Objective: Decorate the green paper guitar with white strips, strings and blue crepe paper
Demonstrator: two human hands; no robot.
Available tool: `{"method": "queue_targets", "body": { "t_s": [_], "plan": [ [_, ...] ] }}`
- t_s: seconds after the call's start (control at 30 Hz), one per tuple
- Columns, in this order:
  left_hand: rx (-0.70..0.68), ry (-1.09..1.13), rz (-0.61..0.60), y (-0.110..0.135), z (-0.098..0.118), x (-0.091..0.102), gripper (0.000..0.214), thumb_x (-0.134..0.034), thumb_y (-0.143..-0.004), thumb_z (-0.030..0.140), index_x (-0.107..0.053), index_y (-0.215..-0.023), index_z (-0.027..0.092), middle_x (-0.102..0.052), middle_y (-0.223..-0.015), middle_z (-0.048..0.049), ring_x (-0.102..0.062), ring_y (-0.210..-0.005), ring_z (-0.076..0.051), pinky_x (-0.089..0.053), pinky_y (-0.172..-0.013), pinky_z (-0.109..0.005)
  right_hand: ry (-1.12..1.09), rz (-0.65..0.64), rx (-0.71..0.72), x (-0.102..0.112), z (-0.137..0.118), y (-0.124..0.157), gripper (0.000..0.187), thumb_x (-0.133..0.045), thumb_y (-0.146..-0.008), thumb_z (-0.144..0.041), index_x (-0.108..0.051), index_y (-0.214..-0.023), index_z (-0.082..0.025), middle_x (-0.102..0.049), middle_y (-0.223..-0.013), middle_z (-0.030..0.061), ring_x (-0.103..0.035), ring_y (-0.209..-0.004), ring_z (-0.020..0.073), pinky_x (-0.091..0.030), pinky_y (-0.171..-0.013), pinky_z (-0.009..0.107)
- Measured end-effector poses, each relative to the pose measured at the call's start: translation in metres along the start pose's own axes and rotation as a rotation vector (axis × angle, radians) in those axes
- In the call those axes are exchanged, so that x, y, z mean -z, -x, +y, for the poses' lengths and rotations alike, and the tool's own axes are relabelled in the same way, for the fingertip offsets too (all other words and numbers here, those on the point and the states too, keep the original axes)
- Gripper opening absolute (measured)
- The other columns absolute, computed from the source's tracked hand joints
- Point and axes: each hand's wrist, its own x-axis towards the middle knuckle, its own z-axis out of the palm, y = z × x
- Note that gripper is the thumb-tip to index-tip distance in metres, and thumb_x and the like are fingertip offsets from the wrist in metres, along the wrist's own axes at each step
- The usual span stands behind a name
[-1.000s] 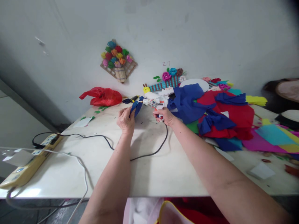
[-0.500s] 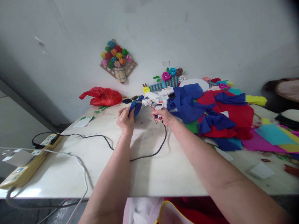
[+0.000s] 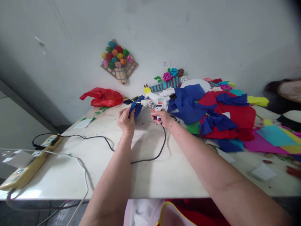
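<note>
My right hand (image 3: 163, 118) is wrapped round the handle of a white glue gun (image 3: 152, 104), whose nozzle points left. A black cord runs down from the handle. Pinched in my left hand (image 3: 126, 121) is a piece of dark blue crepe paper (image 3: 137, 109), held upright above the table. The nozzle tip is at the upper part of the blue paper; whether it touches cannot be made out. The fingertips of my left hand are partly hidden by the paper.
A yellow power strip (image 3: 30, 161) with cords lies at the left edge. A red plastic bag (image 3: 102, 97) sits at the back left. Blue crepe sheets (image 3: 188, 103) and red sheets (image 3: 244, 117) are heaped on the right. Paper flower decorations (image 3: 167, 77) stand by the wall.
The glue gun in my right hand has shifted slightly left, its nozzle further across the blue paper. The cord has swung a little left. My left hand is nearly still.
</note>
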Motion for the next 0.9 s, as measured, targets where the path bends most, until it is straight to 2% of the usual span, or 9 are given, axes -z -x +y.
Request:
{"method": "queue_targets", "body": {
  "t_s": [0.33, 0.47, 0.57, 0.63, 0.73, 0.8, 0.9],
  "plan": [
    [0.041, 0.021, 0.007, 0.001, -0.003, -0.002, 0.019, -0.054, -0.078, 0.035, -0.066, -0.083, 0.021, -0.066, -0.08, -0.004, -0.058, -0.08, -0.015, -0.043, -0.073, -0.025, -0.035, -0.024, -0.026, -0.006, 0.003, 0.0, 0.015, -0.058, -0.061, -0.027, -0.05, -0.056, -0.015, -0.052, -0.048, -0.003, -0.034, -0.029, 0.005, -0.03, -0.032, 0.022],
    [0.059, 0.039, 0.017, -0.001, -0.003, -0.001, 0.02, -0.054, -0.078, 0.035, -0.066, -0.084, 0.02, -0.065, -0.079, -0.0045, -0.057, -0.079, -0.015, -0.043, -0.073, -0.025, -0.059, -0.071, -0.023, -0.009, 0.002, -0.001, 0.014, -0.057, -0.061, -0.027, -0.05, -0.057, -0.016, -0.051, -0.049, -0.0039, -0.034, -0.03, 0.0048, -0.031, -0.033, 0.022],
    [0.092, 0.079, 0.039, -0.004, -0.002, 0.001, 0.02, -0.055, -0.077, 0.036, -0.066, -0.081, 0.019, -0.064, -0.076, -0.0046, -0.057, -0.078, -0.015, -0.042, -0.073, -0.025, -0.093, -0.053, -0.021, -0.008, 0.0, -0.002, 0.015, -0.056, -0.061, -0.028, -0.049, -0.058, -0.016, -0.051, -0.05, -0.0045, -0.033, -0.03, 0.0042, -0.033, -0.034, 0.022],
    [0.159, 0.115, 0.065, -0.007, 0.001, 0.002, 0.02, -0.056, -0.076, 0.036, -0.065, -0.078, 0.018, -0.062, -0.073, -0.0036, -0.056, -0.075, -0.014, -0.041, -0.072, -0.025, -0.121, -0.03, -0.013, -0.006, -0.001, -0.002, 0.014, -0.056, -0.06, -0.028, -0.049, -0.058, -0.017, -0.051, -0.049, -0.0049, -0.033, -0.03, 0.0042, -0.033, -0.034, 0.022],
    [0.358, 0.211, 0.164, -0.014, 0.007, 0.003, 0.021, -0.057, -0.074, 0.036, -0.063, -0.073, 0.017, -0.056, -0.064, 0.0006, -0.053, -0.067, -0.012, -0.04, -0.066, -0.024, -0.151, -0.01, 0.004, -0.004, -0.004, -0.002, 0.013, -0.057, -0.06, -0.026, -0.05, -0.06, -0.016, -0.051, -0.048, -0.005, -0.031, -0.029, 0.0039, -0.032, -0.034, 0.022],
    [0.507, 0.332, 0.255, -0.018, 0.012, 0.004, 0.022, -0.058, -0.072, 0.037, -0.059, -0.067, 0.016, -0.051, -0.059, 0.003, -0.05, -0.063, -0.01, -0.04, -0.062, -0.022, -0.169, -0.005, 0.02, -0.004, -0.005, -0.001, 0.012, -0.058, -0.06, -0.025, -0.051, -0.06, -0.016, -0.051, -0.048, -0.0049, -0.03, -0.029, 0.0036, -0.032, -0.033, 0.022],
    [0.689, 0.563, 0.324, -0.022, 0.018, 0.004, 0.027, -0.058, -0.071, 0.041, -0.055, -0.062, 0.015, -0.047, -0.058, 0.0042, -0.049, -0.062, -0.008, -0.04, -0.061, -0.02, -0.184, -0.002, 0.055, -0.004, -0.007, -0.002, 0.012, -0.059, -0.061, -0.025, -0.052, -0.061, -0.015, -0.051, -0.048, -0.0044, -0.031, -0.029, 0.0039, -0.033, -0.034, 0.022]
  ]
}}
